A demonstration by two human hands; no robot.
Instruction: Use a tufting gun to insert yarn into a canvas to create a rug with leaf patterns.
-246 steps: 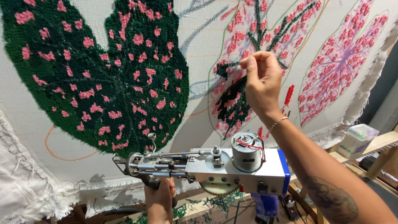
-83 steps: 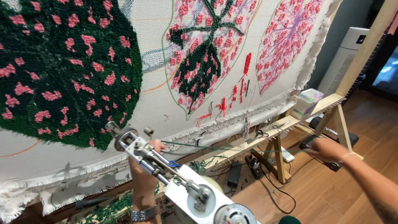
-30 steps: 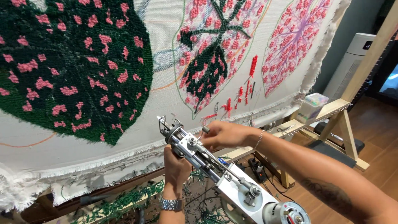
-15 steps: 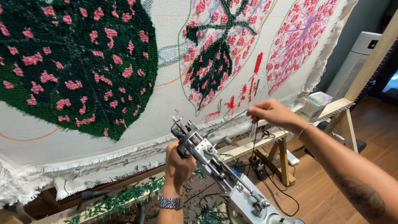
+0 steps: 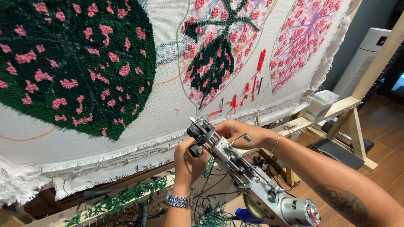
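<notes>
metal and grey, the tufting gun [image 5: 235, 168] sits low in the middle of the view, just in front of the cloth [image 5: 168, 105] stretched on the frame. its long axis runs on a diagonal: the needle end points up and to the left, toward the cloth, and the round motor [image 5: 301, 212] sits at the lower right, close to the camera. the left hand [image 5: 189, 162] is wrapped from below around the gun's handle, near the front, so this grip is full and firm on the gun. the right hand [image 5: 235, 132] lies over the top of the front part, with its fingers closed narrowly at the needle head; they seem to pinch something thin there, perhaps yarn, but it is too small to tell.

the step in hand looks like work on the needle end, threading or adjusting it, and not tufting, because the tip is near the cloth but apart from it. i judge that the next move calls for a steady left hand and very fine work of the right fingertips.

around it, the cloth shows a large dark green leaf [image 5: 71, 59] with pink spots and a pink leaf with a green centre [image 5: 214, 46]. below are green yarn scraps [image 5: 122, 201], and at the right a wooden frame leg [image 5: 353, 130].
</notes>
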